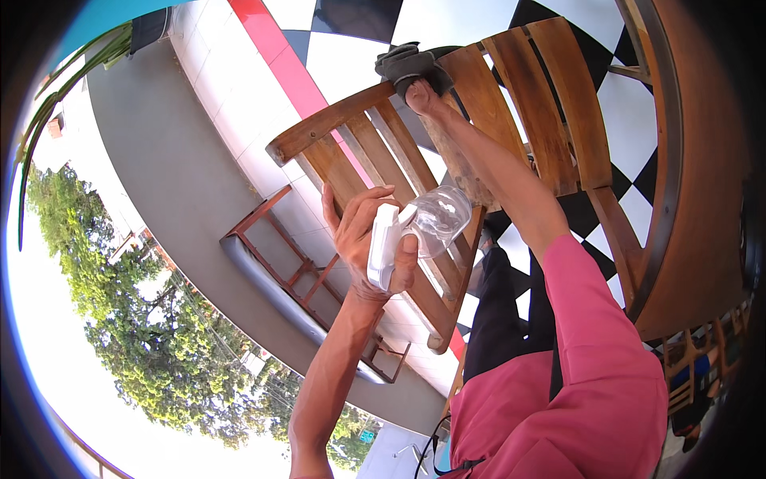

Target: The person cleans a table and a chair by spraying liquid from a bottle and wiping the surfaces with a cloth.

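Note:
My left hand [365, 239] is wrapped around a clear plastic spray bottle [441, 215] with a white trigger head, in front of the slatted back of a wooden chair [335, 123]. The bottle lies tilted, its base pointing right. Farther up, my right hand [422, 96] grips a folded dark grey cloth [413, 64]. The cloth rests against the chair where the end of the top back rail meets the seat slats [526, 102]. The fingers of my right hand are mostly hidden by the cloth.
A wooden table [694, 179] with a rounded edge stands on the right. Black and white floor tiles [628, 129] show beneath the chair. On the left are a grey ledge [173, 161], a rusty metal frame [281, 239] and long plant leaves [45, 120]. A person [688, 413] is at the lower right.

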A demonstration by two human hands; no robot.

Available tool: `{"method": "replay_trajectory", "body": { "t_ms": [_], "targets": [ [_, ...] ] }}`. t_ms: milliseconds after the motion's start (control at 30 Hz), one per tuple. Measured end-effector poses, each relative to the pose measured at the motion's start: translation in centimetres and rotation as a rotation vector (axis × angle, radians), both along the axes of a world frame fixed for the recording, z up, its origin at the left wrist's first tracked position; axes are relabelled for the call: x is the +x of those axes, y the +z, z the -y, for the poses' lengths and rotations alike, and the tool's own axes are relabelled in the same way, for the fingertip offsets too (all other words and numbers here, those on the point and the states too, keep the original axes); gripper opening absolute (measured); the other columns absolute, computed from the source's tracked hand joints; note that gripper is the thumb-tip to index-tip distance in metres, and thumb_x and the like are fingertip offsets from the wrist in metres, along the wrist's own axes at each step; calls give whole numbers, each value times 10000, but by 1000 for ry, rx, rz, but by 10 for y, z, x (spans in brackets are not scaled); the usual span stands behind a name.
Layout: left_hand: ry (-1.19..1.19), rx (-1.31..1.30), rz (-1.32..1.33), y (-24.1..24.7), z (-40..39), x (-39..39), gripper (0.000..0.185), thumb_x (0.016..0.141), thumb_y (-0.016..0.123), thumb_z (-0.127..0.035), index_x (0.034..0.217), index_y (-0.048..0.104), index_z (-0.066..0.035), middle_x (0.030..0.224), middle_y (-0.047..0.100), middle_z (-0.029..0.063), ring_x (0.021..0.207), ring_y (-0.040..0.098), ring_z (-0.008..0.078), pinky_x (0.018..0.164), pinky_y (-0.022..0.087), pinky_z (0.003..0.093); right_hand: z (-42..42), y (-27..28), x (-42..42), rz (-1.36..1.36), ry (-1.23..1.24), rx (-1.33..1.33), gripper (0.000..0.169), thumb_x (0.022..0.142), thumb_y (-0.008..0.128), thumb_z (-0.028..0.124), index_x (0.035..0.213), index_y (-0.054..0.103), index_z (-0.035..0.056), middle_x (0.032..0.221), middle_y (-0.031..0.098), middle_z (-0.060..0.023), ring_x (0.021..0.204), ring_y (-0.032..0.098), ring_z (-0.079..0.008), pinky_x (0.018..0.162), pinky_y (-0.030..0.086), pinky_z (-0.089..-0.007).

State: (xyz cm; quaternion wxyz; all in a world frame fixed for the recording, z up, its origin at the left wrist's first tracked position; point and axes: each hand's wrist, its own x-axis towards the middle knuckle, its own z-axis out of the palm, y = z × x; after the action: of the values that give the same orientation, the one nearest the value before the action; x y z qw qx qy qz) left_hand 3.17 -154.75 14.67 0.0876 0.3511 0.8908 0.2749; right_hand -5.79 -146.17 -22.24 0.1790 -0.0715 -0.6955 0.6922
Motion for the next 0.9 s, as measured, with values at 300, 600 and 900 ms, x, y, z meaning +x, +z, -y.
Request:
{"method": "replay_trajectory", "body": {
  "t_ms": [300,600,900],
  "targets": [
    [-4,38,-32,-2,11,10,354,871,600,-329,777,740,-18,836,666,110,968,670,300,1205,161,578,1,146,77,288,409,-396,439,989,448,200,1399,510,55,1490,463,-111,1375,408,-261,1187,282,-357],
    [23,317,-43,-10,7,15,438,893,547,-360,769,753,6,854,682,146,940,651,311,1193,225,558,3,129,135,245,400,-192,441,998,489,216,1411,496,60,1463,498,-132,1359,440,-277,1160,328,-371],
    [177,556,48,51,16,64,559,956,504,-437,842,729,62,865,697,181,905,703,322,1041,452,580,63,119,353,382,494,-551,438,986,542,195,1404,501,74,1421,552,-155,1321,511,-313,1122,397,-380]
  ]
}}
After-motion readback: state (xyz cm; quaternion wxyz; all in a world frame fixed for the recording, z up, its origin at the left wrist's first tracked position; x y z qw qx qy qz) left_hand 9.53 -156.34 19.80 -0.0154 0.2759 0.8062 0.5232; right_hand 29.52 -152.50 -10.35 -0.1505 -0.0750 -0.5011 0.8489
